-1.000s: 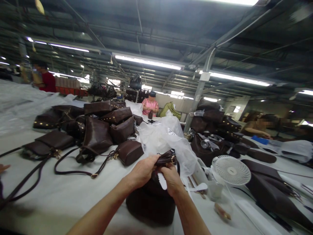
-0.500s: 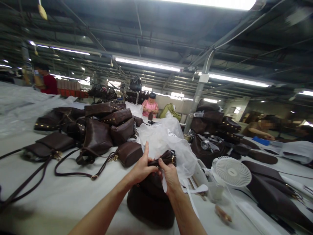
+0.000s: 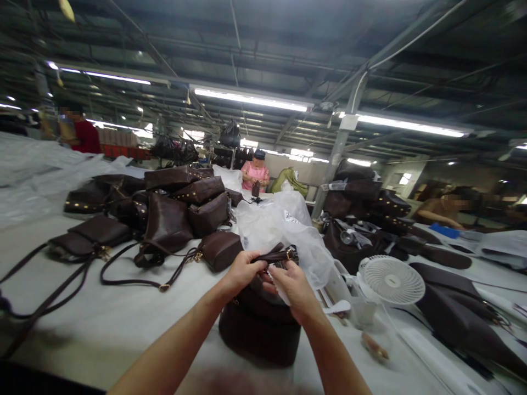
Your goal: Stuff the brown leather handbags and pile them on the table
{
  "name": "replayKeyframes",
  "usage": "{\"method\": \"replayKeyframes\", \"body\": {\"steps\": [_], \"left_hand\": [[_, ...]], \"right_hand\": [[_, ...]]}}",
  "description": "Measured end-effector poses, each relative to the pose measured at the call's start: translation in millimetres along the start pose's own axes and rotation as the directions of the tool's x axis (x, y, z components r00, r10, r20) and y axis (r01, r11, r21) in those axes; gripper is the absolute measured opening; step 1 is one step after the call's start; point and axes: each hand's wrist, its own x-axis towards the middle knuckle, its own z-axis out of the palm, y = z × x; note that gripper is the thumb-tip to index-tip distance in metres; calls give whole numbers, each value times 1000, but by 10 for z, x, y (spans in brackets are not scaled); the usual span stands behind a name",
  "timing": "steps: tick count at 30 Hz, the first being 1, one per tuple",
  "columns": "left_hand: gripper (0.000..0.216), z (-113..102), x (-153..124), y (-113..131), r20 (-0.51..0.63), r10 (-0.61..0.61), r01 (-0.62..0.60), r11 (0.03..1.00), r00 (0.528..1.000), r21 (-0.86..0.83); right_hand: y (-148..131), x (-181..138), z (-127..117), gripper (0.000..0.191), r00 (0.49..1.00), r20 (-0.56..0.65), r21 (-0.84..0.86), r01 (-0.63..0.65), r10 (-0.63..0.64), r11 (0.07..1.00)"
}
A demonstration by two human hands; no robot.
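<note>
A dark brown round bag point(image 3: 260, 327) stands on the white table point(image 3: 102, 323) right in front of me. My left hand point(image 3: 242, 270) is closed on the bag's brown strap point(image 3: 275, 255) at the top opening. My right hand point(image 3: 293, 291) is at the same opening, fingers curled over the bag's rim and over a bit of white paper or plastic. A small brass buckle shows at the strap's far end.
A pile of brown bags point(image 3: 173, 211) with long straps lies to the left, crumpled clear plastic point(image 3: 280, 227) behind the bag. A small white fan point(image 3: 392, 281) stands to the right, more dark bags point(image 3: 453, 307) beyond it. Other people work at the far ends.
My left forefinger, raised half a second ago, has closed on the strap again. My right hand has shifted slightly right over the opening. The view has tilted a little.
</note>
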Motion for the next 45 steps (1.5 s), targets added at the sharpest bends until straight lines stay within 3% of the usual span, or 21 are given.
{"method": "replayKeyframes", "body": {"steps": [2, 5, 8, 12, 14, 16, 18, 21, 24, 26, 29, 40, 45], "left_hand": [[18, -24, -5, 36, 2, -72, 72, 997, 997, -12], [15, -11, -33, 98, 36, -94, 94, 996, 995, -3], [14, 30, -63, 126, 84, -55, 55, 998, 995, 3], [19, 42, -83, 101, 121, -52, 48, 998, 991, 40], [20, 29, -85, 83, 131, -32, 17, 993, 991, 114], [21, 19, -87, 71, 140, -9, -19, 980, 990, 198], [23, 17, -94, 69, 154, 10, -50, 965, 988, 256], [27, 21, -113, 77, 200, 55, -112, 952, 978, 285], [27, 23, -128, 77, 229, 111, -181, 932, 967, 313], [24, 23, -132, 69, 239, 125, -204, 918, 963, 340], [20, 30, -134, 61, 239, 130, -216, 899, 962, 381], [25, 51, -156, 81, 252, 119, -220, 879, 960, 423], [22, 67, -172, 90, 248, 115, -231, 826, 962, 514]], "right_hand": [[-47, -107, -57, 68, 1000, -20, -120, 5, -7, 993], [-97, -213, -129, 42, 991, -12, -240, 127, -133, 963], [-137, -255, -188, 30, 972, 100, -263, 230, -211, 937], [-212, -263, -242, 42, 942, 274, -214, 257, -194, 943], [-262, -250, -249, 26, 945, 240, -291, 290, -224, 912], [-310, -221, -238, 24, 943, 174, -366, 329, -283, 871], [-340, -177, -215, 31, 956, 135, -337, 291, -259, 895], [-338, -104, -182, 39, 989, 85, -205, 138, -123, 969], [-304, -62, -177, 41, 999, 34, -208, 49, -43, 977], [-278, -55, -191, 52, 999, 46, -236, 16, -6, 972], [-240, -52, -219, 63, 996, 93, -245, 21, 2, 969], [-229, -57, -198, 51, 992, 124, -220, 37, -10, 975], [-121, -42, -168, 41, 993, 67, -210, 112, -100, 971]]}}
